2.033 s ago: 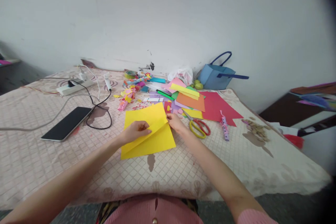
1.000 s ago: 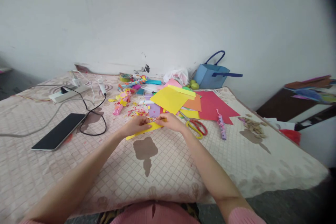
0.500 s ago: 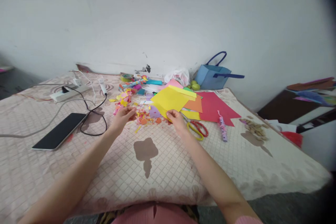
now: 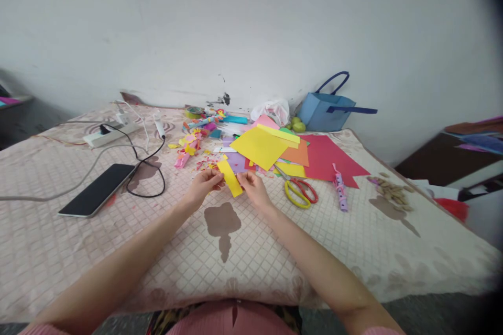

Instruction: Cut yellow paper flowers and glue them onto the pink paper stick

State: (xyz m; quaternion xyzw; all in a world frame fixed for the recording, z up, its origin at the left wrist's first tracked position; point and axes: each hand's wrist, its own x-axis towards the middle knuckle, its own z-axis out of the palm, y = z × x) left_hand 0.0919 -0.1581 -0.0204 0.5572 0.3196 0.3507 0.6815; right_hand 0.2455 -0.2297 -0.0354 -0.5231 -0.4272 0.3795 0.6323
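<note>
A small yellow paper strip [image 4: 230, 178] is held up slantwise between both hands. My left hand [image 4: 206, 185] pinches its left edge, and my right hand [image 4: 251, 187] pinches the right edge. Behind the hands lies a large yellow sheet [image 4: 259, 146] on top of pink, orange and other coloured papers. Scissors [image 4: 298, 192] with yellow and red handles rest to the right of my right hand. Small paper scraps [image 4: 204, 159] are scattered beyond my left hand, beside a pink and yellow paper figure [image 4: 188, 145].
A black-screened tablet [image 4: 98, 189], cables and a white power strip [image 4: 112, 135] lie on the left. To the right are a red sheet [image 4: 332, 159], a purple paper roll [image 4: 340, 188] and peanuts [image 4: 393, 193]. A blue bag [image 4: 326, 111] stands by the wall.
The small yellow strip has come up into clear view between the hands. My right hand has left the large yellow sheet's corner, and my left hand has moved right to the strip. The view has shifted slightly.
</note>
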